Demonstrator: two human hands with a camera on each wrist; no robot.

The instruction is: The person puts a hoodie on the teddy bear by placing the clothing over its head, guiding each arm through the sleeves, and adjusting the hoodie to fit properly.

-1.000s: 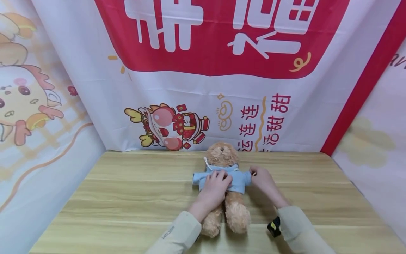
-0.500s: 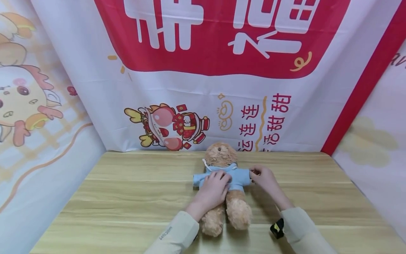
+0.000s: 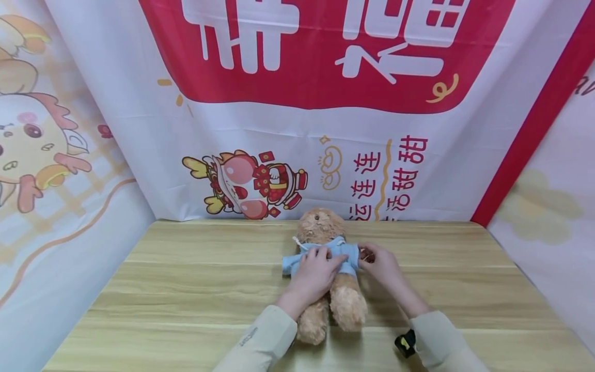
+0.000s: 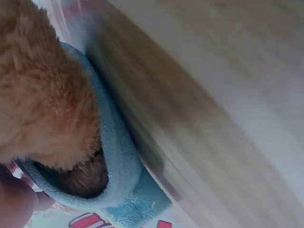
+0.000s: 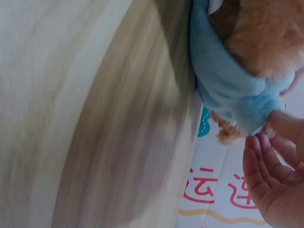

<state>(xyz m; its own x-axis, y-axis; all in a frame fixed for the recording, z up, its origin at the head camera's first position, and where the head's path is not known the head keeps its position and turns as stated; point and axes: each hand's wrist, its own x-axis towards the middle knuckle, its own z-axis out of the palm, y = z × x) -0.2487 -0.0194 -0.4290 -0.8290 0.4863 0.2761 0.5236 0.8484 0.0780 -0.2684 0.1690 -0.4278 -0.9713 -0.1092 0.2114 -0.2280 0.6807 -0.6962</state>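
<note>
A brown plush teddy bear lies on its back, head toward the back wall, dressed in a blue hoodie with a white cord at the neck. My left hand lies over the bear's chest, its fingers bent onto the hoodie and the thumb reaching toward the sleeve on the right. My right hand pinches the end of that sleeve between thumb and fingers. The bear's paw there is mostly hidden by sleeve and fingers. In the left wrist view, brown fur shows at the hoodie's lower hem.
The bear lies on a light wood-grain table. Behind it hangs a white and red printed cloth, meeting the table's back edge near the bear's head. Printed panels stand at both sides. A small black object sits at the right sleeve cuff.
My right hand has shifted slightly left with the sleeve end, which looks shorter and bunched. The left thumb has stretched out to the right across the hoodie. The bear's head has moved slightly left.
</note>
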